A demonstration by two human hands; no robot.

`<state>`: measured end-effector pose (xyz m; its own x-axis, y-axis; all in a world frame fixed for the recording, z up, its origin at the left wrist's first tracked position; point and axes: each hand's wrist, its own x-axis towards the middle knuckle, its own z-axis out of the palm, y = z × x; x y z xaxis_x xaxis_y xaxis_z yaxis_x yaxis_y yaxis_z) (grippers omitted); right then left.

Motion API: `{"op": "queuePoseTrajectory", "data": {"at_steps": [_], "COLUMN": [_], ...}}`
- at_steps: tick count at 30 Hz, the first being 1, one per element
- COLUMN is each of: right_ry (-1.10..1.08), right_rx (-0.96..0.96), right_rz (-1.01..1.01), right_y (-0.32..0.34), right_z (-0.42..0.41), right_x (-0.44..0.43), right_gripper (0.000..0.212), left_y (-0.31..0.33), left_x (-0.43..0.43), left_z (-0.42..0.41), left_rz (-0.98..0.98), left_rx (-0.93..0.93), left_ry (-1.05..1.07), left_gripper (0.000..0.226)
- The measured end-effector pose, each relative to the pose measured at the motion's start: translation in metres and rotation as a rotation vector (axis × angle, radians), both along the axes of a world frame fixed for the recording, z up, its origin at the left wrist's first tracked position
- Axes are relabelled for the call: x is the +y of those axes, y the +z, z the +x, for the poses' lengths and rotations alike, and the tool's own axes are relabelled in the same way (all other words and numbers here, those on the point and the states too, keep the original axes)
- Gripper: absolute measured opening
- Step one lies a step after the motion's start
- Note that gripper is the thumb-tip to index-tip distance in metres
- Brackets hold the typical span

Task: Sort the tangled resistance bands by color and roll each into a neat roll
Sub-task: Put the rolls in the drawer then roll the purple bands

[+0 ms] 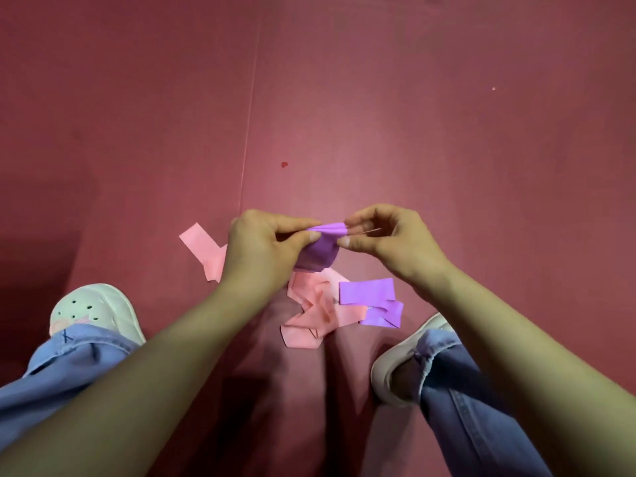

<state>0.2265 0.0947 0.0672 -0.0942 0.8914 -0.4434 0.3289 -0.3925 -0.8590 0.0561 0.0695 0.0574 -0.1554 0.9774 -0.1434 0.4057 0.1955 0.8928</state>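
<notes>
A purple band (318, 251) is bunched into a loose roll in the air, pinched from the left by my left hand (265, 246) and from the right by my right hand (389, 237). Below it on the floor lies a tangle of pink bands (311, 311). Another purple band (373, 299) lies folded flat at the tangle's right side. One pink band (203, 249) stretches out to the left, partly hidden behind my left hand.
The floor is a dark red mat (413, 132) with a seam (249, 115) running away from me. My left shoe (99, 309) and right shoe (402, 359), with blue trouser legs, flank the bands.
</notes>
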Motion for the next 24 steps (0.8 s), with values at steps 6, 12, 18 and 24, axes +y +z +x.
{"op": "queuePoseTrajectory", "data": {"at_steps": [6, 12, 18, 24], "right_ry": [-0.212, -0.109, 0.339, 0.552], "right_rx": [-0.226, -0.429, -0.873, -1.023], "right_rz": [-0.292, -0.446, -0.163, -0.054], "right_y": [-0.110, -0.203, -0.237, -0.242], "right_z": [0.034, 0.065, 0.052, 0.036], "right_x": [0.001, -0.016, -0.025, -0.033], "right_gripper": [0.023, 0.048, 0.060, 0.057], "left_y": [-0.066, -0.117, -0.129, -0.129], "left_x": [-0.005, -0.009, -0.008, -0.011], "left_z": [0.021, 0.030, 0.030, 0.029], "left_rz": [-0.134, -0.241, -0.319, -0.309], "left_rx": [-0.026, -0.001, -0.034, -0.026], "left_ry": [0.085, 0.056, 0.100, 0.088], "left_gripper": [0.018, 0.018, 0.017, 0.020]}}
